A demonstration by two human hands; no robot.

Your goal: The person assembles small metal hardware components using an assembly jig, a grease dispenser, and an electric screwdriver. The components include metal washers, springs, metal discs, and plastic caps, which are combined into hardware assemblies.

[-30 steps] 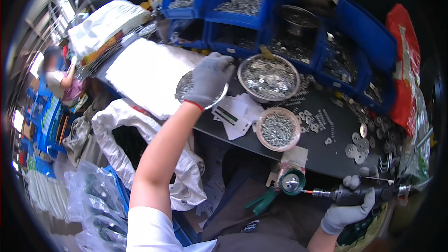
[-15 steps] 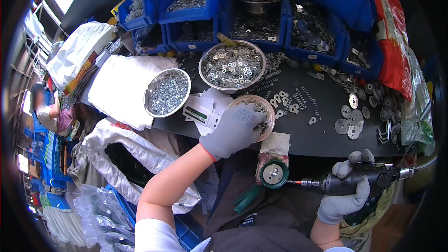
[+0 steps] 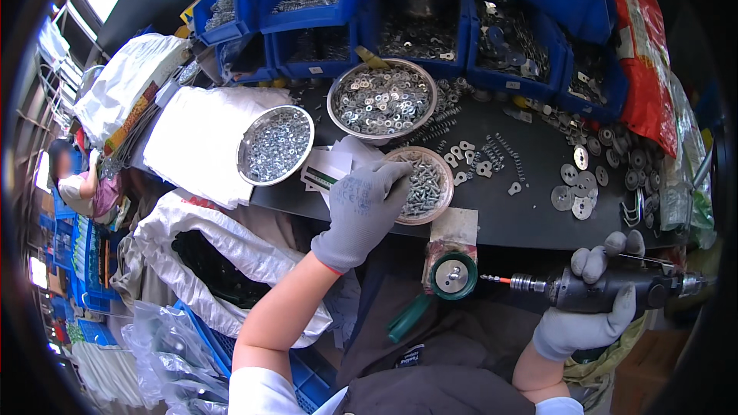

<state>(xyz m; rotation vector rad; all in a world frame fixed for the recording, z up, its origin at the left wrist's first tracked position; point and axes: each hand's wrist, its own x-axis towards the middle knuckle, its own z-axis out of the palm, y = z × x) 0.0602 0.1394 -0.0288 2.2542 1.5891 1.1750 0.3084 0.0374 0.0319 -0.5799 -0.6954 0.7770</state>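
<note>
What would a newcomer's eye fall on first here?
Probably the red bag, bright at the upper right beside the blue bins. Next, the black power tool in the right hand at the lower right, its tip pointing at the green fixture. Near the centre, the left hand is at the left edge of the bowl of screws.

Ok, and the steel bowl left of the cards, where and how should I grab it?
Probably pinch the steel bowl by its rim, left hand coming from the near side: the round rim looks exposed there, toward the front edge of the table. Keep it level; it's open-topped and full of small metal parts.
</note>
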